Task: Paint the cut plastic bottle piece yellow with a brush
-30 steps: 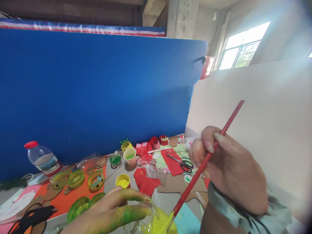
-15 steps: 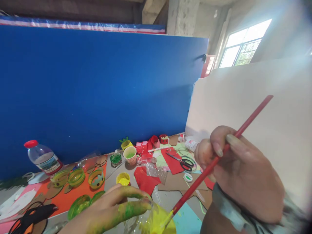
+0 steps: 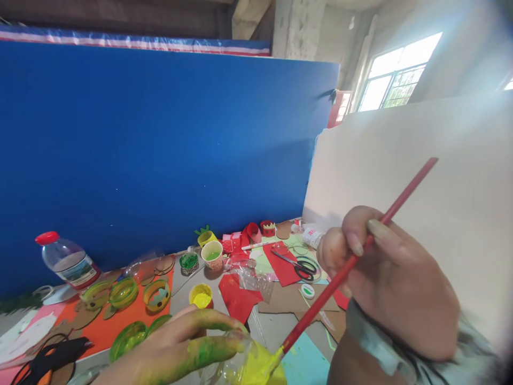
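Note:
A red-handled paintbrush (image 3: 320, 299) is pinched between the thumb and fingers of my right hand (image 3: 395, 272). Its bristles, coated in yellow paint, touch the side of a clear plastic bottle piece (image 3: 258, 359) low in the view. Part of that plastic is covered in yellow; the rest is see-through. My left hand (image 3: 188, 345), smeared with green and yellow paint, grips the plastic from the left. The lower end of the plastic is cut off by the frame's bottom edge. Just beyond my left hand stands a cup of yellow paint (image 3: 201, 295).
Behind are a paper cup with green liquid (image 3: 212, 254), a green paint pot (image 3: 188, 263) and black scissors (image 3: 305, 267) on red paper. Green plastic rings (image 3: 124, 291), a red-capped bottle (image 3: 72, 262) and a black glue gun (image 3: 60, 353) lie left. A blue panel (image 3: 168, 149) stands behind the table.
The brush tip stays against the yellow-painted plastic, with its handle leaning slightly differently. The whole view has shifted a little, so things sit slightly further left.

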Motion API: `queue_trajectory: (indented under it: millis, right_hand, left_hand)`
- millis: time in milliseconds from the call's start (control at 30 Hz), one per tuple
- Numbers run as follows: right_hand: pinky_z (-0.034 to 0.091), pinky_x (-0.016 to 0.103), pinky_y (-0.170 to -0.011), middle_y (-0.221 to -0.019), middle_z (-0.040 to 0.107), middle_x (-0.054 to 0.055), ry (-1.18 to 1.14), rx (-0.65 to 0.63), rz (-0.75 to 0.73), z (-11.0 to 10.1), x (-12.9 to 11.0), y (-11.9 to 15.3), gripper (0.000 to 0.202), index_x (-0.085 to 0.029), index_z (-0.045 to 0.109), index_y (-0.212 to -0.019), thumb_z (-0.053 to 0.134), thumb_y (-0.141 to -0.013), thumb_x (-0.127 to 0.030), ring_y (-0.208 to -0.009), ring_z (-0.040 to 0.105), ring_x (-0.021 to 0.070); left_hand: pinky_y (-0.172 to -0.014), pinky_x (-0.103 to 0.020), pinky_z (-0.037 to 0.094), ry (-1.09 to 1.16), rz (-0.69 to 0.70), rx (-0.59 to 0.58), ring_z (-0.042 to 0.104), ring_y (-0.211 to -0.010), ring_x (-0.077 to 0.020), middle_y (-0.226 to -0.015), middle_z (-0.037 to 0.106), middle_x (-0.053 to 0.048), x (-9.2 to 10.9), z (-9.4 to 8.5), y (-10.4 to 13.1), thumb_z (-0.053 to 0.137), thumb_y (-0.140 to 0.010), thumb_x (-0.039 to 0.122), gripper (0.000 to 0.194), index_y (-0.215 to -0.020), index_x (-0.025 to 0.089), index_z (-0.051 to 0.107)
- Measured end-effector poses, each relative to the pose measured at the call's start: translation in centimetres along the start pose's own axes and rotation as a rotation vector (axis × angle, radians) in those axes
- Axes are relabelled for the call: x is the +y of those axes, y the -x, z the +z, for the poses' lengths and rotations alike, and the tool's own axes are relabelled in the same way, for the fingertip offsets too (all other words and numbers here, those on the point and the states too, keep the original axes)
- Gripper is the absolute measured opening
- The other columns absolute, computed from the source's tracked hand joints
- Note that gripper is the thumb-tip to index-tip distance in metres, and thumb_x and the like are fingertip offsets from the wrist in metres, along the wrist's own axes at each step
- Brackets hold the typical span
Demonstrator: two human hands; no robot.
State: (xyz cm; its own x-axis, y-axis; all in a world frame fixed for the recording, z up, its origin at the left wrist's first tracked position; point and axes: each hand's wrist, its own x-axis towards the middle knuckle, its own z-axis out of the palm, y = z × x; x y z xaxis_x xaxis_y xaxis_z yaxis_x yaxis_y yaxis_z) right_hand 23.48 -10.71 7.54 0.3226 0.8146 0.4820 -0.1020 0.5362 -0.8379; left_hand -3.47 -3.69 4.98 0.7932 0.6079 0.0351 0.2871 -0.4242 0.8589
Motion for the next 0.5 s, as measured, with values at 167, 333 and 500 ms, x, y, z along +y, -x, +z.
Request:
queue_trajectory:
  millis: [167,333,500]
  right_hand:
    - [0.042,0.021,-0.047,-0.051,0.052,-0.001,-0.006,0.043,0.001,-0.6,0.7,-0.7,0.03,-0.023,0.055,-0.068,0.053,-0.094,-0.038,-0.048,0.048,0.0137]
    - [0.045,0.022,-0.049,-0.054,0.053,0.0,0.028,0.064,-0.009,-1.0,0.6,-1.0,0.028,-0.023,0.057,-0.069,0.053,-0.094,-0.036,-0.051,0.049,0.0142]
    - [0.042,0.023,-0.043,-0.049,0.049,0.0,-0.028,0.061,-0.039,-0.7,0.1,-0.7,0.03,-0.024,0.056,-0.066,0.052,-0.093,-0.037,-0.045,0.045,0.0148]
  left_hand:
    - [-0.072,-0.032,0.062,0.004,-0.048,0.018,0.073,-0.082,-0.019,-0.099,0.077,0.004,-1.7,0.4,-0.5,0.06,-0.09,0.035,0.024,-0.11,0.04,0.074]
    - [-0.064,-0.025,0.061,-0.003,-0.017,0.049,0.072,-0.073,-0.0152,-0.093,0.077,0.005,-2.6,0.6,-0.7,0.064,-0.086,0.037,0.021,-0.104,0.04,0.076]
    - [-0.062,-0.024,0.06,-0.034,-0.06,0.05,0.07,-0.072,-0.0159,-0.086,0.075,0.005,-2.3,0.3,-0.5,0.07,-0.081,0.043,0.02,-0.1,0.042,0.077]
